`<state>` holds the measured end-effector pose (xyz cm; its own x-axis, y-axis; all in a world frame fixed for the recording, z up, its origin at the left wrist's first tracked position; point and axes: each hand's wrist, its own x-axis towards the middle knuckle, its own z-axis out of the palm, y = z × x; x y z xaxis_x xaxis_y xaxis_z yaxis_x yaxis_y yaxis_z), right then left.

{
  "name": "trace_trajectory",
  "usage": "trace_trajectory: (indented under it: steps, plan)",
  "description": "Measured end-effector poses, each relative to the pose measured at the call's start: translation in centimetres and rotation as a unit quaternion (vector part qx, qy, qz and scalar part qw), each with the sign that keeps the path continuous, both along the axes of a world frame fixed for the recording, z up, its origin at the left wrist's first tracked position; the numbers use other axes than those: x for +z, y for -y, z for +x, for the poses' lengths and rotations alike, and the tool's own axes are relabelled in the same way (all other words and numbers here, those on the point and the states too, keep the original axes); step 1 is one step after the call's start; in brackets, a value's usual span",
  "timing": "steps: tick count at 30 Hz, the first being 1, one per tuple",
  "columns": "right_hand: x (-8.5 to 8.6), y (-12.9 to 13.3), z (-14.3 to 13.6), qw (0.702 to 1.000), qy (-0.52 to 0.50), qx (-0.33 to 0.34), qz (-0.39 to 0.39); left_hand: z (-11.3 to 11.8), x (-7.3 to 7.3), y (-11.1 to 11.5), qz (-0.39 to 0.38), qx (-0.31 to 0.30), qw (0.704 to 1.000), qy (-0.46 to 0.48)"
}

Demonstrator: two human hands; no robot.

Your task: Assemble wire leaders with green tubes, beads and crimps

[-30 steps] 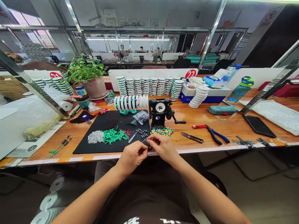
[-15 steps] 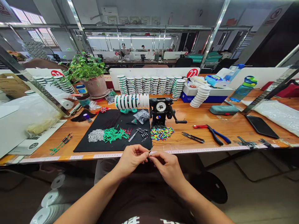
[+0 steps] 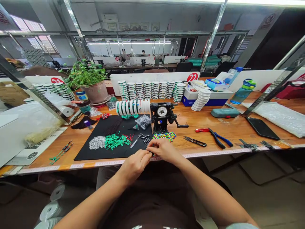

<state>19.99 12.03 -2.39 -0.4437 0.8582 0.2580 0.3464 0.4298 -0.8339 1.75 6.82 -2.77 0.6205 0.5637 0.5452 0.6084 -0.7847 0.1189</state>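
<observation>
My left hand is closed in a pinch at the table's front edge. My right hand meets it from the right with fingers bent and fingertips together, palm turned down. A small dark bit shows between the fingertips, too tiny to name. Just beyond them, on a black mat, lie green tube-like pieces, small silvery beads, black beads and a thin metal tool. Multicoloured beads are heaped behind my right hand, below a black hand-cranked winder carrying white spools.
Right of my hands lie tweezers, blue-handled pliers and a phone. Stacked spools line the white divider. A potted plant stands at left, near a metal post. Finished-looking green strands lie at the left.
My right hand has moved up and turned over, its fingers now above my left fingertips. My left hand has turned so its back shows more. The view has shifted slightly.
</observation>
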Motion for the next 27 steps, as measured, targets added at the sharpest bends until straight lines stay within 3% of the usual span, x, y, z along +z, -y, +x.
trace_trajectory:
  steps: [3,5,8,10,17,19,21,25,27]
  plan:
    - [0.1,0.4,0.2,1.0,-0.01,-0.001,-0.008,0.3,0.5,0.0,-0.094,0.043,0.992,0.068]
    - [0.0,1.3,0.8,1.0,-0.029,0.006,-0.011,0.5,0.9,0.3,-0.198,0.087,0.968,0.13]
    - [-0.1,2.6,2.2,0.997,-0.046,0.061,-0.013,0.9,1.4,0.8,-0.398,0.115,0.878,0.24]
    - [-0.1,2.9,3.0,0.995,-0.041,0.091,0.008,1.1,1.5,0.9,-0.491,0.11,0.812,0.295]
    - [-0.4,2.6,3.9,0.975,-0.025,0.136,0.172,1.5,2.4,0.5,-0.692,0.066,0.612,0.378]
    - [-0.9,2.7,3.7,0.97,-0.067,0.114,0.204,1.8,2.6,0.6,-0.712,0.056,0.58,0.392]
    - [-1.6,3.0,3.4,0.967,-0.122,0.082,0.209,2.1,2.6,0.8,-0.69,0.056,0.599,0.403]
    - [-2.6,4.6,3.0,0.968,-0.169,-0.03,0.185,2.6,1.8,1.5,-0.575,0.09,0.706,0.404]
    - [-2.6,5.8,3.0,0.969,-0.167,-0.112,0.144,2.7,1.4,1.9,-0.536,0.108,0.737,0.398]
